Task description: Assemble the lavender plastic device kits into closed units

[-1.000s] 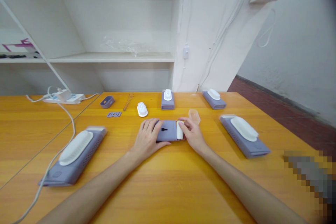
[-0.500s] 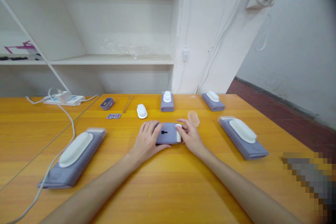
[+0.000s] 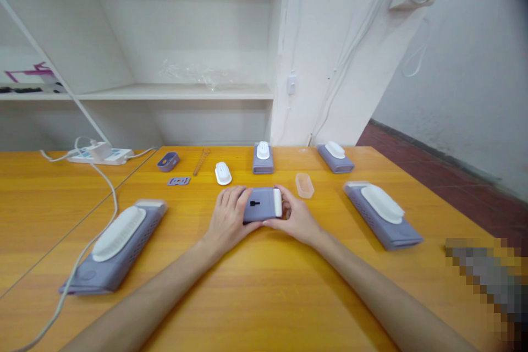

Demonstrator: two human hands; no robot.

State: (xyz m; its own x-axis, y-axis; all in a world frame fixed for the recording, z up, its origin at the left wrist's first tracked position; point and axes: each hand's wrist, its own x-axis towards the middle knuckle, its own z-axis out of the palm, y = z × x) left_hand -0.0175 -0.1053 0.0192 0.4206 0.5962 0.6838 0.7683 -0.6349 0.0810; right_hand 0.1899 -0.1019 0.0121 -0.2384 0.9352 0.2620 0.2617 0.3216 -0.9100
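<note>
Over the middle of the table, a purple-grey plastic case (image 3: 262, 207) lies level between my hands, with a black slot mark on its upper face. My left hand (image 3: 230, 213) is wrapped round its left end, fingers on top and thumb along the near edge. At the right end is a white end piece (image 3: 278, 202). My right hand (image 3: 297, 216) grips that end, thumb at the near edge and index finger at the far corner. Just beyond it sits a small translucent tray (image 3: 304, 186). The underside of the case is hidden.
Similar purple-grey units with white oval tops stand at left (image 3: 117, 247), right (image 3: 383, 214), back (image 3: 263, 158) and back right (image 3: 335, 157). Toward the back lie a white oval part (image 3: 223, 174), a spring (image 3: 201, 162), a flat plate (image 3: 179, 181) and a hollow housing (image 3: 168, 161). A cable (image 3: 113, 192) crosses the left side.
My right thumb has moved from the white end piece down to the near edge of the case, and my index finger now reaches its far corner. The case has shifted slightly away and left.
</note>
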